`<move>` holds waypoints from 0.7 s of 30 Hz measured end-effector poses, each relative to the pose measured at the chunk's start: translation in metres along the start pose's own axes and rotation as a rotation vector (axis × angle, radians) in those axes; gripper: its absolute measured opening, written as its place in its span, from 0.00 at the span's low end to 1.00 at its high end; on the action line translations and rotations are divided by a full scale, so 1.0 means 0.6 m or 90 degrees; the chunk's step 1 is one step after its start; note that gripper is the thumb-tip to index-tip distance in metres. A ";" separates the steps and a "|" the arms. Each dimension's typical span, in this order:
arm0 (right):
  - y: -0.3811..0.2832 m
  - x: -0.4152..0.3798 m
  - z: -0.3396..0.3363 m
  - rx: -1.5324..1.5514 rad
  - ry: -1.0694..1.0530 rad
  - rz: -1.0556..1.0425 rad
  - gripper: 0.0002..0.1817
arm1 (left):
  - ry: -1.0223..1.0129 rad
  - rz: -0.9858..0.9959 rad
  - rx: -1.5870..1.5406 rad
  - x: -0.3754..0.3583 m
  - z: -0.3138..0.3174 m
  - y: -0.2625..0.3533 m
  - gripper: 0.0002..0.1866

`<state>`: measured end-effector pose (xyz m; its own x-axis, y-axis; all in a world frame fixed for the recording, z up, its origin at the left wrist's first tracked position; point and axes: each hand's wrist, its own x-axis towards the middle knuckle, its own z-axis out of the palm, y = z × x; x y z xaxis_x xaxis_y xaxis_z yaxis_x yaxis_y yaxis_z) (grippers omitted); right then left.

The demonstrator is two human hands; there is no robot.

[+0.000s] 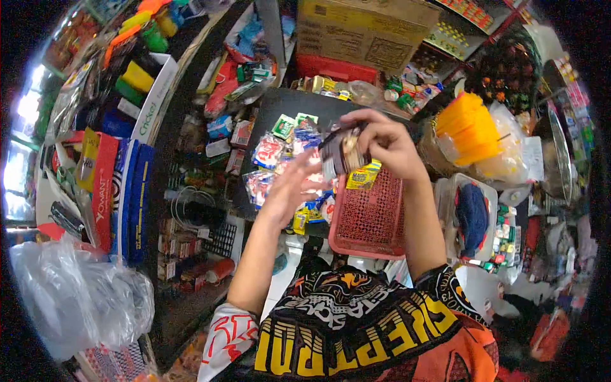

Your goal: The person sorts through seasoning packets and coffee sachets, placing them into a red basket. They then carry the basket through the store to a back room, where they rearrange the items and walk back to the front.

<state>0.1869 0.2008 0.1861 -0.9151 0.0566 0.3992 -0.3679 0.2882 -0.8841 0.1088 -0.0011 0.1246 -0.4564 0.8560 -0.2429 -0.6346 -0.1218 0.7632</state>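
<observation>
Head view: right hand (pixel 389 145) pinches a dark sachet (pixel 344 151) between thumb and fingers, above the dark table (pixel 273 108) and near the red basket (pixel 368 216). Left hand (pixel 289 191), blurred, fingers spread, is beside that sachet, over scattered small packets (pixel 266 153); contact with them can't be told.

Tbl (pixel 280 102): dark, flat top. Loose pile on L half, pkts overlapping, mixed angles. 2 green pkts (pixel 284 126) at far side of pile, 1 tilted. White/red pkts (pixel 266 153) along L side, approx mid to near edge. Blue/white pkts (pixel 307 139) mid-pile, partly hidden. Yellow pkts (pixel 300 221) at near edge. Red basket (pixel 367 249), perforated, upright, R of pile, near end past tbl edge. Exact pkt qty unclear.
</observation>
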 end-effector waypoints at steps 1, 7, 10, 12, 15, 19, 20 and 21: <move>-0.005 -0.016 0.000 0.063 0.006 0.057 0.02 | -0.025 -0.018 0.052 0.005 0.003 -0.011 0.32; 0.015 -0.091 -0.013 0.284 0.118 0.062 0.07 | -0.061 -0.061 -0.068 0.010 0.062 -0.032 0.28; -0.004 -0.120 0.021 0.732 0.383 0.169 0.19 | -0.039 -0.003 0.016 0.023 0.083 -0.043 0.23; 0.014 -0.158 0.050 0.727 0.393 0.192 0.32 | 0.017 0.084 0.116 0.030 0.099 -0.055 0.17; 0.028 -0.209 0.100 0.644 0.383 0.285 0.35 | -0.032 -0.022 0.020 0.032 0.106 -0.077 0.15; 0.027 -0.229 0.086 0.621 0.333 0.185 0.38 | -0.114 -0.294 -0.222 0.018 0.113 -0.100 0.14; 0.021 -0.226 0.076 0.621 0.297 0.114 0.36 | -0.161 -0.392 -0.319 0.017 0.114 -0.105 0.16; 0.017 -0.229 0.068 0.618 0.335 0.178 0.30 | -0.100 -0.449 -0.312 0.012 0.128 -0.105 0.17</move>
<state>0.3024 0.1568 0.1125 -0.8867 0.4622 0.0085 -0.3432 -0.6461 -0.6818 0.1932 0.0515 0.1206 0.2127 0.8679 -0.4489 -0.9499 0.2914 0.1133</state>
